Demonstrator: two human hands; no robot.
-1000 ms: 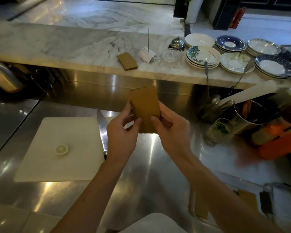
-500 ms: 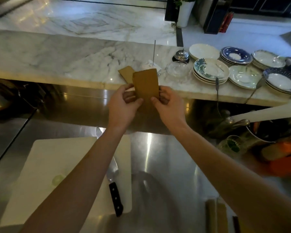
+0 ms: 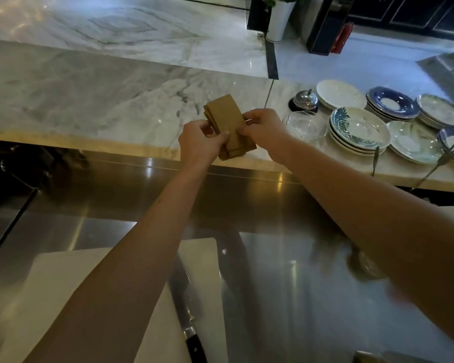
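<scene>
A folded brown paper napkin (image 3: 227, 119) is held over the marble counter (image 3: 95, 100), right above a second brown napkin lying there, so the two overlap. My left hand (image 3: 198, 141) pinches its left edge with thumb and fingers. My right hand (image 3: 265, 127) pinches its right edge. Both arms are stretched forward across the steel worktop (image 3: 286, 284).
Stacks of plates (image 3: 359, 128) and a clear glass dish (image 3: 306, 124) sit right of my hands, with a service bell (image 3: 304, 99) behind. Forks (image 3: 442, 161) lean at the counter edge. A white cutting board (image 3: 50, 297) and a knife (image 3: 189, 320) lie below.
Both hands have carried the napkin forward and up, from above the steel worktop to over the marble counter, onto the napkin lying there. The view has tilted forward.
</scene>
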